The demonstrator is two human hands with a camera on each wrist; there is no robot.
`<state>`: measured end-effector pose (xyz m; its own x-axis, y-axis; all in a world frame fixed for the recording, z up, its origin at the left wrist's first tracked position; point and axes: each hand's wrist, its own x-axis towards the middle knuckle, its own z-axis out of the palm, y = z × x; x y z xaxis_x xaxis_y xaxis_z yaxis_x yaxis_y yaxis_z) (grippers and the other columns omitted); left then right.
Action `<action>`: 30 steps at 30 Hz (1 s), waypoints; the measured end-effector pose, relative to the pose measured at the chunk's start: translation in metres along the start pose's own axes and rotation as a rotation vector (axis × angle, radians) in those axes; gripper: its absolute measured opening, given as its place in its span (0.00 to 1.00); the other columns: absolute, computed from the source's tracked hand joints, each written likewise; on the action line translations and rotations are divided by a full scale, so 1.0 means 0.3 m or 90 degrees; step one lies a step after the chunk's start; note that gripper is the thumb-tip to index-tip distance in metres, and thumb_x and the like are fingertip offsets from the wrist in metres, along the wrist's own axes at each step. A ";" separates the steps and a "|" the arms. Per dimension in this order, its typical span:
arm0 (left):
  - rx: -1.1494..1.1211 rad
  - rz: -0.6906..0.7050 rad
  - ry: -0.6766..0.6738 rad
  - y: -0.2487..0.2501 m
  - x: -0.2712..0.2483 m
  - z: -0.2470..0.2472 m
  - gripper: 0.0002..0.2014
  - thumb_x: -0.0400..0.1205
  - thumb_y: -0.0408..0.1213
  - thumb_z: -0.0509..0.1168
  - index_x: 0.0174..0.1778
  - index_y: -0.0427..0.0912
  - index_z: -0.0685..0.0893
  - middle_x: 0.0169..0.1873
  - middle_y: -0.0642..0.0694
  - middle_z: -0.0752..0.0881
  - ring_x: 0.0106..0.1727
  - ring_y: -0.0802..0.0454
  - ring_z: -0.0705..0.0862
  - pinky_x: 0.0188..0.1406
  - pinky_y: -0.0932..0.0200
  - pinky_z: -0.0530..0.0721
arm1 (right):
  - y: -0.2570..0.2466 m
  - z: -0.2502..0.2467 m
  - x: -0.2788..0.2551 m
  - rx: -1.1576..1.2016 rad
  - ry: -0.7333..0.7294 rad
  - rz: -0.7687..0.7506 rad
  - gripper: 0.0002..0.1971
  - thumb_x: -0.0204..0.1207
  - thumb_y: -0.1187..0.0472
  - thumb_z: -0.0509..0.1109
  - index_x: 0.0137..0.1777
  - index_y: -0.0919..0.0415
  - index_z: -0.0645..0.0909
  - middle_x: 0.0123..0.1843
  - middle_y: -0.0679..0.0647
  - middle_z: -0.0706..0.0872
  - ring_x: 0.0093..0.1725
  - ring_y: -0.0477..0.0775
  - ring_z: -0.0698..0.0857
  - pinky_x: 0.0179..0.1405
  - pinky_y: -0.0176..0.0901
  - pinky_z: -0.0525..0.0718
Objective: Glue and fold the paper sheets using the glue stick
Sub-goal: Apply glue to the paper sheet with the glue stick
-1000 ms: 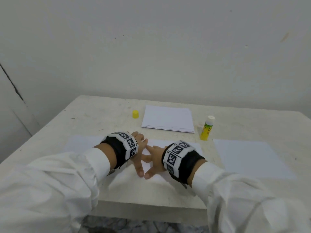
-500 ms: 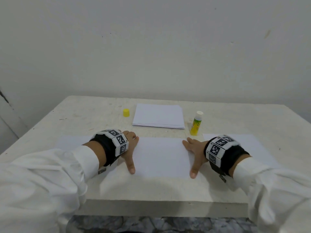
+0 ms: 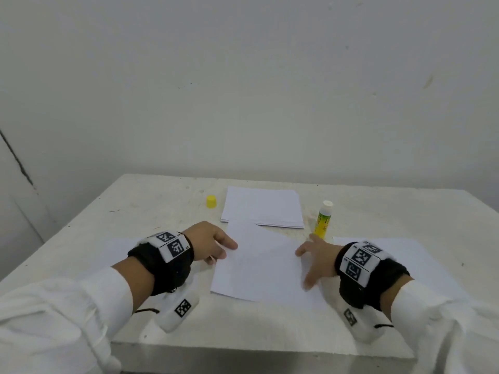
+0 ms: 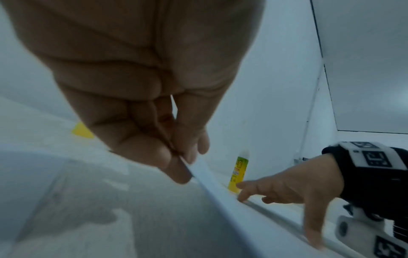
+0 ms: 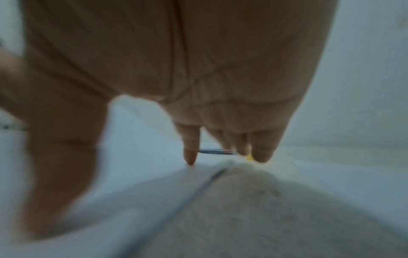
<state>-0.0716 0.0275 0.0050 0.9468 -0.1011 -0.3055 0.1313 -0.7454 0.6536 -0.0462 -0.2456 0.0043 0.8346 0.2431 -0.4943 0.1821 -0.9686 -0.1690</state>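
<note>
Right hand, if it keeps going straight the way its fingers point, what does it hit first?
Probably the left hand, which pinches the far edge of the sheet. The right hand points leftward across that sheet; nothing else seems to lie between, though depth is unclear.

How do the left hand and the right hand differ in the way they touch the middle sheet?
The left hand pinches the left edge of the middle sheet between thumb and fingers; the right hand only rests spread fingers on its right side. The left hand lifts its edge off the table; under the right hand the sheet lies flat. The left fingers are curled, the right ones nearly straight. Both hands wear black wrist bands with markers.
</note>
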 end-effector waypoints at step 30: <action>0.486 -0.065 0.058 0.035 0.484 -0.095 0.22 0.79 0.42 0.60 0.71 0.48 0.76 0.77 0.44 0.62 0.76 0.43 0.62 0.71 0.48 0.62 | -0.169 -0.171 0.466 -0.103 0.089 0.235 0.30 0.81 0.57 0.60 0.81 0.62 0.57 0.82 0.65 0.50 0.80 0.67 0.58 0.77 0.64 0.63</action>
<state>0.0756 0.0238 -0.0127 0.9656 0.0231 -0.2591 0.0124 -0.9990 -0.0429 0.0879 -0.1652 -0.0125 0.9199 -0.1195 -0.3736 -0.0717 -0.9876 0.1394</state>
